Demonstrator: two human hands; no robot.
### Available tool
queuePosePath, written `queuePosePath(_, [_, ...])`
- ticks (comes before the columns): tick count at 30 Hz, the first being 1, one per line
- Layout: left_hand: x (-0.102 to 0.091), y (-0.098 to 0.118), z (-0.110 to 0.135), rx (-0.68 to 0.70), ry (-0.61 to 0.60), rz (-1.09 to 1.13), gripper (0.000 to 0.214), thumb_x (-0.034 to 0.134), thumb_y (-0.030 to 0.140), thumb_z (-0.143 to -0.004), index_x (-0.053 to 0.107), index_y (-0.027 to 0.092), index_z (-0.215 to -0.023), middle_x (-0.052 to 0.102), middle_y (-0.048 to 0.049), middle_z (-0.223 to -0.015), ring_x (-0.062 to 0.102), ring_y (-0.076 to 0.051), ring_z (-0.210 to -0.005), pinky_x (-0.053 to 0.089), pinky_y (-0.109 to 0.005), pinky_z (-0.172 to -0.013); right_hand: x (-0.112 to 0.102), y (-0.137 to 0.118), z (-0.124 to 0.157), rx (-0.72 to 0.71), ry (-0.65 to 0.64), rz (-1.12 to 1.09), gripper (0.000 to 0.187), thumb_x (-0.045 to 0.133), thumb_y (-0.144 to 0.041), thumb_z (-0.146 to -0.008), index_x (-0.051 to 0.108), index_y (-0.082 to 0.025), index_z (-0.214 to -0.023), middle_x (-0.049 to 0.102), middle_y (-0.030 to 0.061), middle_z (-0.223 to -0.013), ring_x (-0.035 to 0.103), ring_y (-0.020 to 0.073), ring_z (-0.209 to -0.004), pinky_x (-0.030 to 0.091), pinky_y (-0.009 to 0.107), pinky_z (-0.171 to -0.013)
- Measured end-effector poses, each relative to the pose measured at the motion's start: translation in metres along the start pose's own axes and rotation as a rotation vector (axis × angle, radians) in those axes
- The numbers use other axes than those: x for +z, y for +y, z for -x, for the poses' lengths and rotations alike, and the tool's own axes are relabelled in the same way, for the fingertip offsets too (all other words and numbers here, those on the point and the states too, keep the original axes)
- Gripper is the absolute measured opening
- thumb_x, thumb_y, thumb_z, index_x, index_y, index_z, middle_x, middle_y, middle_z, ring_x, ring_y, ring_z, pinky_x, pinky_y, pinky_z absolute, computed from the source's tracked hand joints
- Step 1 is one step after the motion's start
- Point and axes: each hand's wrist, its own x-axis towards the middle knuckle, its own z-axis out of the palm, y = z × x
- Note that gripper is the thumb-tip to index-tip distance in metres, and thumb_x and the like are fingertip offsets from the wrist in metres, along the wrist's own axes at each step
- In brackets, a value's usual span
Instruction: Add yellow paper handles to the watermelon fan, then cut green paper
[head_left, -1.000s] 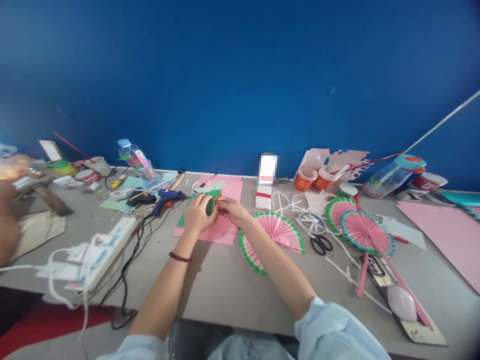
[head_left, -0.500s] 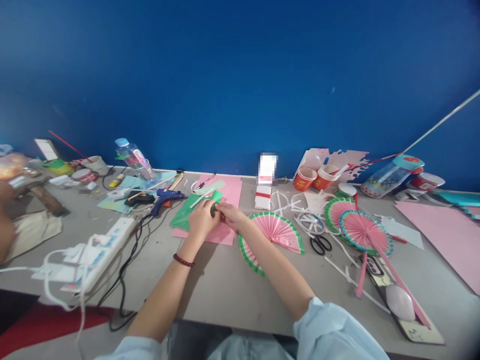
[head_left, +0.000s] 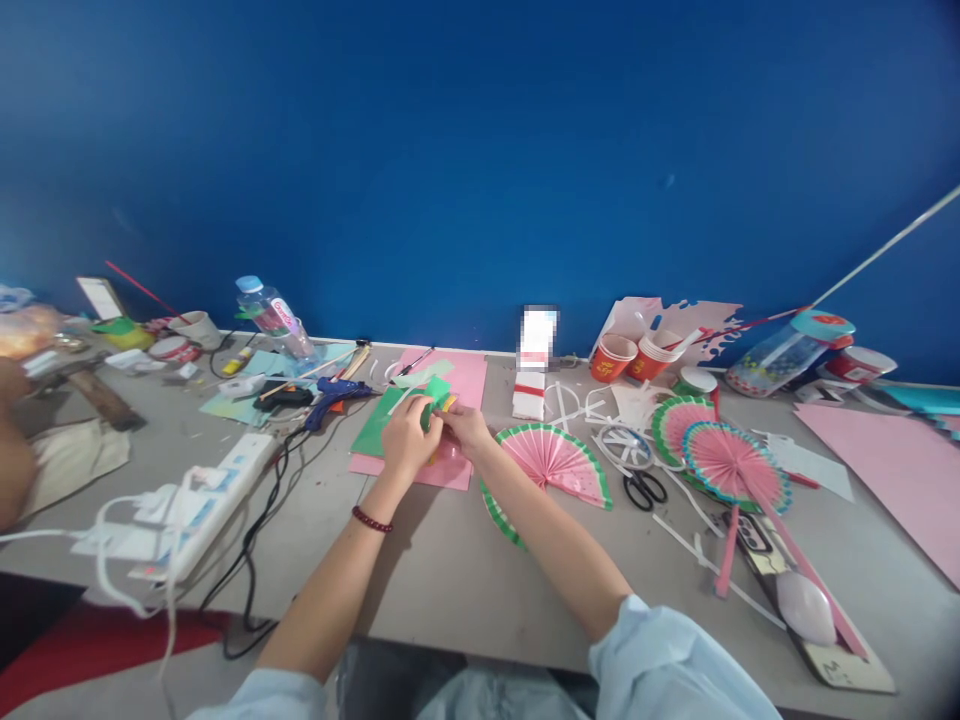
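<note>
Both hands meet above the far middle of the table (head_left: 450,570), over a pink sheet (head_left: 469,380) and a green sheet (head_left: 373,432). The left hand (head_left: 405,440) curls its grip closed around a small green paper piece (head_left: 433,393); the right hand (head_left: 466,428) pinches the same piece from the other side with its fingertips. The piece's free end points away from the person, toward the blue wall. Fingers hide its lower part, so its long axis is hard to judge. A small orange-yellow bit (head_left: 448,403) shows just beside it, too small to identify. A watermelon fan (head_left: 559,460) lies near the right forearm.
</note>
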Motion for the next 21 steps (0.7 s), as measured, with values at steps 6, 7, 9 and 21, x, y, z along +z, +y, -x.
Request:
queuePosePath(6, [0.005,-0.001,0.002,0.034,-0.030,-0.001,0.025,0.049,0.023,-0.081,0.058,0.020,-0.104,0.062,-0.0102,-0.111,0.055,-0.028,-0.108,0.045,-0.040,-0.090,-0.006,-0.007,0.001,-0.090,0.168,0.288,0.036,0.068,-0.044,-0.064,0.042,-0.020,-0.055,0.047,-0.0057,-0.050,0.051,0.0104,-0.052,0.043,0.022,-0.053])
queuePosePath(7, [0.007,-0.003,0.002,0.043,-0.037,-0.006,0.026,0.049,0.024,-0.082,0.058,0.020,-0.105,0.061,-0.0109,-0.112,0.054,-0.028,-0.109,0.045,-0.040,-0.090,-0.008,-0.010,0.002,-0.112,0.189,0.344,0.036,0.064,-0.047,-0.067,0.043,-0.020,-0.055,0.047,-0.0052,-0.050,0.051,0.0108,-0.052,0.043,0.022,-0.053])
queuePosePath(9, [0.010,-0.005,0.003,0.061,-0.051,-0.013,0.027,0.047,0.024,-0.083,0.057,0.019,-0.108,0.060,-0.0121,-0.113,0.053,-0.028,-0.110,0.044,-0.040,-0.092,-0.012,-0.020,0.005,-0.166,0.237,0.463,0.035,0.056,-0.049,-0.074,0.046,-0.020,-0.056,0.048,-0.0039,-0.050,0.051,0.0118,-0.053,0.041,0.022,-0.053])
queuePosePath(21, [0.023,-0.011,0.004,0.086,-0.084,0.051,0.031,0.039,0.028,-0.090,0.055,0.014,-0.113,0.058,-0.0149,-0.117,0.051,-0.027,-0.114,0.042,-0.045,-0.098,-0.023,-0.095,0.049,-0.647,0.432,1.066,0.032,0.044,-0.032,-0.085,0.053,-0.019,-0.057,0.052,0.0017,-0.054,0.043,0.0140,-0.051,0.029,0.025,-0.051])
